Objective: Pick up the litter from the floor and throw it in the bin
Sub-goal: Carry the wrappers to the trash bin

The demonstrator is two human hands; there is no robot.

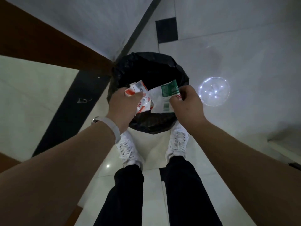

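Litter wrappers over bin | clamped in left hand, right hand | print illegible

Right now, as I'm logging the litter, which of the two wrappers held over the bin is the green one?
The green-and-white wrapper, bearing a barcode, pinched by the right hand. The left hand grips the orange-and-white wrapper instead.

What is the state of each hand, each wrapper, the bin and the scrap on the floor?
left hand: grips the orange-and-white wrapper.
right hand: pinches the green-and-white wrapper.
orange-and-white wrapper: crumpled, held over the bin.
green-and-white wrapper: creased, held over the bin.
bin: upright, open, lined with a black bag.
floor scrap: lying on the dark floor stripe, left of the bin.
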